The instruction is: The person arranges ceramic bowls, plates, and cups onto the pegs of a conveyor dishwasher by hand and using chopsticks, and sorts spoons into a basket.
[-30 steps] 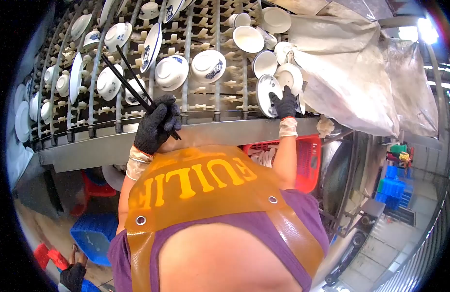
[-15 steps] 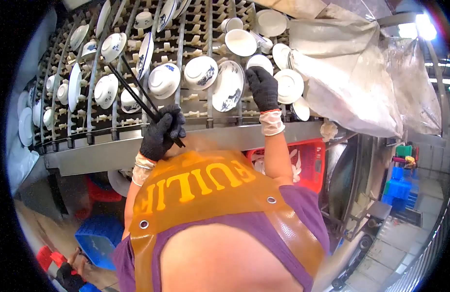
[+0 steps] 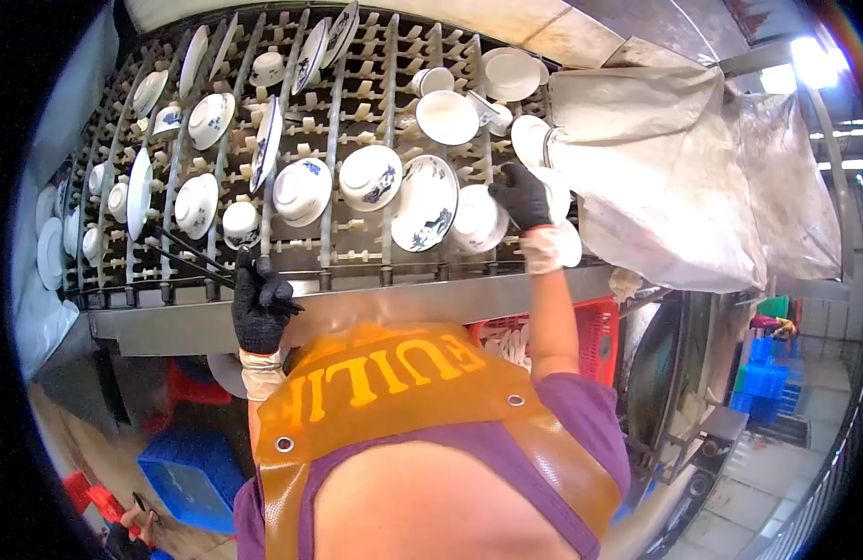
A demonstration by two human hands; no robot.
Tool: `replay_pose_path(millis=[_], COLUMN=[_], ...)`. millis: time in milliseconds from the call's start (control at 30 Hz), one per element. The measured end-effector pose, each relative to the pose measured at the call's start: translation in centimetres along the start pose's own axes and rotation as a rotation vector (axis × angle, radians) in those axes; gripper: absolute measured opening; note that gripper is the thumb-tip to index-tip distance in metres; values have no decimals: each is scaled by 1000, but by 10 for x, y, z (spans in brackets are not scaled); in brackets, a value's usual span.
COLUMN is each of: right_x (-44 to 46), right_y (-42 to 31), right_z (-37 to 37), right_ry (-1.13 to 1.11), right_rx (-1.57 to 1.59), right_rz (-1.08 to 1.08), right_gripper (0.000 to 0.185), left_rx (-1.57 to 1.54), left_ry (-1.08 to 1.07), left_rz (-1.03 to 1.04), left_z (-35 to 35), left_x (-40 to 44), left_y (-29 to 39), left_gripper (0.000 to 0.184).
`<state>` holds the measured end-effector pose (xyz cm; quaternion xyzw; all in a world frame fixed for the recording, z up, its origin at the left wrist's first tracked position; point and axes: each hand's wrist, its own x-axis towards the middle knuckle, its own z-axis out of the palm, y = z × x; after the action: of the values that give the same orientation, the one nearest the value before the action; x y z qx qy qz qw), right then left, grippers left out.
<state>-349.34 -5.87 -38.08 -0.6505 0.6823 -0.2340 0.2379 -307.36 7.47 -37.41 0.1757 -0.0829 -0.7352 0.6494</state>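
Observation:
My left hand (image 3: 261,303), in a black glove, is closed around a pair of black chopsticks (image 3: 194,257) at the near edge of the rack belt. Their far ends point up and left, near a small patterned bowl (image 3: 241,224). My right hand (image 3: 525,198), also gloved in black, has its fingers at the right rim of a white bowl (image 3: 476,222). That bowl leans beside an oval blue-patterned plate (image 3: 425,203). Behind my right hand, white dishes (image 3: 555,193) are partly hidden. Two more patterned bowls, a nearer one (image 3: 303,191) and another (image 3: 370,178), stand tilted between my hands.
The slatted rack belt (image 3: 361,121) carries several bowls and plates. A plastic curtain (image 3: 651,177) hangs at its right end. Below the metal edge (image 3: 394,303) is a red basket (image 3: 595,336); a blue crate (image 3: 191,481) stands at lower left. Part of another person (image 3: 128,541) shows there.
The chopsticks have swung lower and flatter to the left. My right hand and the white bowl have come nearer to me, beside the oval plate. The view has shifted slightly.

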Motion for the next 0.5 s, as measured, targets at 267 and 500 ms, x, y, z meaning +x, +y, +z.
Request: replay_pose_path(millis=[267,500], right_x=[98,120], right_y=[-30,-41], right_z=[64,40], right_ry=[226,230], right_rx=[-370,273], right_rz=[-686,-272], right_gripper=[20,25], left_rx=[96,71], left_ry=[14,9], left_rz=[-26,75], left_z=[-19,3], left_x=[-3,-2], left_y=[-7,-20], left_gripper=[33,32])
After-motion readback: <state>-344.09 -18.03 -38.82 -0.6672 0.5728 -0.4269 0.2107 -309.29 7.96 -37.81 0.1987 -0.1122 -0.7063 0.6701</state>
